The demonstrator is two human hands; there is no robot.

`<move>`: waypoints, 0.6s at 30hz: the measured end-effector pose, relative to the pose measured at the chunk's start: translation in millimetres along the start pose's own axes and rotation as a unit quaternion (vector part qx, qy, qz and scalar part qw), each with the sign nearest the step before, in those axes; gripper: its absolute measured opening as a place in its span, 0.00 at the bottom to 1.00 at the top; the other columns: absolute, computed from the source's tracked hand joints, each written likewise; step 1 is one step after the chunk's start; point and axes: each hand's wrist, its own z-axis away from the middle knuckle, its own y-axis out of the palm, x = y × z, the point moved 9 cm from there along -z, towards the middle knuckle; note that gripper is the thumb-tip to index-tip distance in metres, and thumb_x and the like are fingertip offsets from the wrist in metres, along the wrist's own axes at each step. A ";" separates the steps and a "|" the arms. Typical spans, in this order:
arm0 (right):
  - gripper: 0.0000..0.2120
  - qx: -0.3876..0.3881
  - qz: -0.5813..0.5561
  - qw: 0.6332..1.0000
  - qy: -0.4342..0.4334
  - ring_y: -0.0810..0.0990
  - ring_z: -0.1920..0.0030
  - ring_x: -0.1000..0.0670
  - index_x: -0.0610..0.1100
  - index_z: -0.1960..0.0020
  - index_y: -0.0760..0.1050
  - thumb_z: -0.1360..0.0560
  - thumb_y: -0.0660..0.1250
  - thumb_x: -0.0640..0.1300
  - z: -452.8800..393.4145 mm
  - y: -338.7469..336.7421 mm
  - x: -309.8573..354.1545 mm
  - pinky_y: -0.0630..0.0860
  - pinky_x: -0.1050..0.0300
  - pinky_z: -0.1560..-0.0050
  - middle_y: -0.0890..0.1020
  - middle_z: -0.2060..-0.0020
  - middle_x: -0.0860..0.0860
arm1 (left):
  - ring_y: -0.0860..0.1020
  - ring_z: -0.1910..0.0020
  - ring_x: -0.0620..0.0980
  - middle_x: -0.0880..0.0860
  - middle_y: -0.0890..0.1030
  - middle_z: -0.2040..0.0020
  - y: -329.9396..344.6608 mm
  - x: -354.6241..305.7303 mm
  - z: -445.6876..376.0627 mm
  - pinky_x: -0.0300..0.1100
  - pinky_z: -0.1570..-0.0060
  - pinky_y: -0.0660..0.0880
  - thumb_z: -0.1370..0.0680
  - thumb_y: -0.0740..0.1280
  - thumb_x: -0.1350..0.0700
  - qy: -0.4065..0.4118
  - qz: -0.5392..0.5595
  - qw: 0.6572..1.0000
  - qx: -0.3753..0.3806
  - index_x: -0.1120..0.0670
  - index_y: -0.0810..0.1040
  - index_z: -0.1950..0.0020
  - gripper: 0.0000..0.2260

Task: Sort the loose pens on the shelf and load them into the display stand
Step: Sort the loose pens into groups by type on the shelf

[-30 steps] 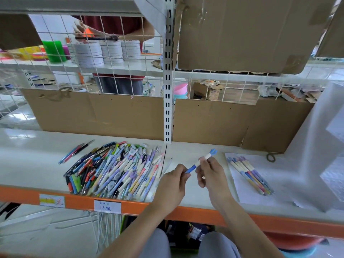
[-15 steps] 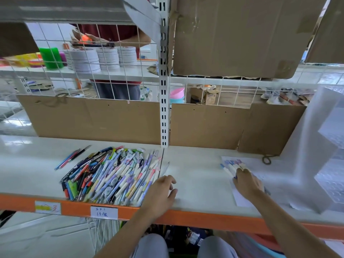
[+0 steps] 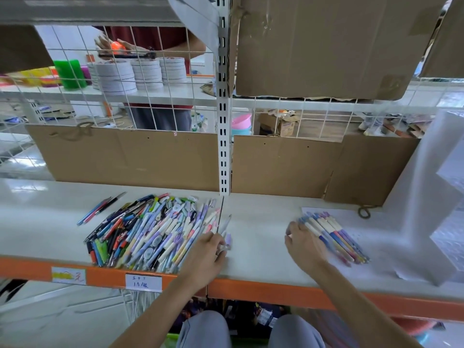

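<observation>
A big pile of loose pens (image 3: 150,232) in many colours lies on the white shelf (image 3: 258,222), left of centre. My left hand (image 3: 208,249) is at the pile's right edge and pinches a pale pen with a purple end (image 3: 227,238). A sorted row of white, blue and purple pens (image 3: 336,237) lies on a white sheet (image 3: 376,247) to the right. My right hand (image 3: 301,241) rests just left of that row, fingers relaxed and holding nothing. A translucent white plastic stand (image 3: 426,197) rises at the far right.
Two or three pens (image 3: 100,209) lie apart, left of the pile. Cardboard panels (image 3: 125,156) and a slotted white upright (image 3: 224,146) back the shelf. The front edge is an orange rail (image 3: 276,295) with paper labels. Behind the wire grid, another person stands by stacked tape rolls (image 3: 135,74).
One second ago both hands held a blue and white pen. My right hand laid it on the sorted row and drew back. My left hand moved to the pile and took hold of a pen.
</observation>
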 end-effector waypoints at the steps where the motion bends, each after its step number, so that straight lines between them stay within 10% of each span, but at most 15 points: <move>1: 0.09 -0.008 -0.003 1.000 -0.019 0.78 0.50 0.44 0.44 0.43 0.68 0.19 0.53 0.45 3.5 1.8 12.1 0.72 0.55 0.56 0.75 0.47 0.48 | 0.74 0.51 0.46 0.49 0.74 0.49 -2.6 2.7 0.4 0.38 0.53 0.73 0.22 0.62 0.52 0.002 -0.015 1.000 -0.009 0.54 0.75 0.46 0.08; 18: 0.09 0.052 -0.108 0.990 -0.073 0.78 0.52 0.49 0.47 0.43 0.69 0.20 0.53 0.46 29.6 51.8 76.4 0.73 0.56 0.52 0.73 0.46 0.52 | 0.65 0.53 0.47 0.52 0.71 0.53 -25.8 63.8 24.4 0.41 0.53 0.69 0.28 0.69 0.64 -0.106 -0.026 0.985 -0.135 0.58 0.75 0.56 0.05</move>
